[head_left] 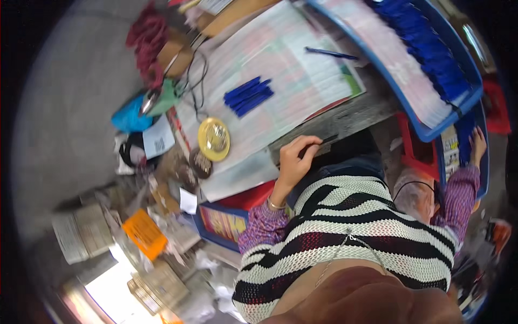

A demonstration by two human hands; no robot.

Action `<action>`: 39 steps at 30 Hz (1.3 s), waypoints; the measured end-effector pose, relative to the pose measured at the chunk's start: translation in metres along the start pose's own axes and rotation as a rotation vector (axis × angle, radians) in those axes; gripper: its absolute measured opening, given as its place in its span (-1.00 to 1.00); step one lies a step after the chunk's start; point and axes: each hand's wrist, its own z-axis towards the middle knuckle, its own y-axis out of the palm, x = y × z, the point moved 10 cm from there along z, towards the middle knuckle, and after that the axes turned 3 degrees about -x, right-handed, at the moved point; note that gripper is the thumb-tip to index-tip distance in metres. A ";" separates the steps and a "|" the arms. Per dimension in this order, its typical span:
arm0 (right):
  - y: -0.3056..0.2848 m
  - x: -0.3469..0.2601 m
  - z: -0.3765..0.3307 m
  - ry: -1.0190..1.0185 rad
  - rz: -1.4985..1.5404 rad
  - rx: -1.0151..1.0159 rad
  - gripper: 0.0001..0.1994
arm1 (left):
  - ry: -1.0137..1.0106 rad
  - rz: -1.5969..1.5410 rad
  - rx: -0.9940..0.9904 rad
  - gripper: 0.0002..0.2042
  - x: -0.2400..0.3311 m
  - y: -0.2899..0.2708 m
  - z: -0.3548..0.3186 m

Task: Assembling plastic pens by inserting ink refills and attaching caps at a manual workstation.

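My left hand point(294, 161) rests at the near edge of the table point(345, 125), fingers curled and thumb close to the index finger. A dark sliver lies by its fingertips; whether it is held I cannot tell. Farther in on the paper-covered top sits a small bundle of dark blue strips point(249, 96). My right hand point(477, 143) reaches down at the right into a lower blue bin point(484, 181), its fingers stretched over dark blue pieces point(464, 139). Above that bin, an upper blue tray point(400, 93) carries a long row of blue pieces point(423, 46).
A dark pen point(331, 53) lies on the paper sheet point(280, 54). A round yellow dish point(213, 139) and dark round objects point(200, 163) stand at the table's left edge. Red stools point(416, 144) are under the trays. Bags, boxes and an orange sheet point(144, 233) clutter the lower left.
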 end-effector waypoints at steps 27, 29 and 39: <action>0.454 -0.310 -0.466 -1.005 -0.331 -1.068 -0.72 | 0.313 0.702 0.373 -0.86 -0.041 -0.121 0.068; 0.463 -0.297 -0.474 -0.987 -0.295 -1.121 -0.71 | 0.317 0.707 0.368 -0.85 -0.040 -0.119 0.067; 0.491 -0.291 -0.480 -0.819 -0.181 -1.166 -0.64 | 0.187 -0.165 0.158 -0.83 0.006 -0.109 0.033</action>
